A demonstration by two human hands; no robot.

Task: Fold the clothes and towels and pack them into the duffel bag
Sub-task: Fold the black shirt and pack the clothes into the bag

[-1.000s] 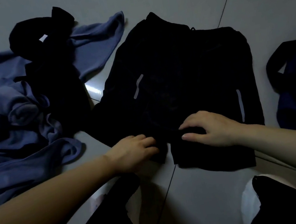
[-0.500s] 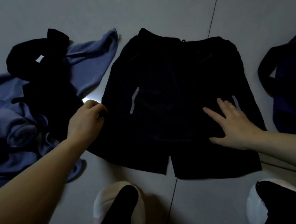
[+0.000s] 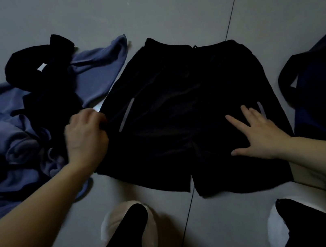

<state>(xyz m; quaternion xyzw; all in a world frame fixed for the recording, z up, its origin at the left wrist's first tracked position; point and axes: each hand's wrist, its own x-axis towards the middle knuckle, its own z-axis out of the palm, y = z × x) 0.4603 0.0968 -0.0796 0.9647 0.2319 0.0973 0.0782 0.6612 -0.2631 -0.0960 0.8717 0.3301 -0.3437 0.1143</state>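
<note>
our right hand (image 3: 259, 133) lies flat with fingers spread, pinning the black shorts (image 3: 182, 116) to the floor, while our left hand (image 3: 85, 135) pinches their side edge, ready to fold inward.

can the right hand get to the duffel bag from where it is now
Probably yes. The right hand lies flat on the black shorts, holding nothing, and the duffel bag sits just beyond the shorts' right edge with only bare floor between.
</note>
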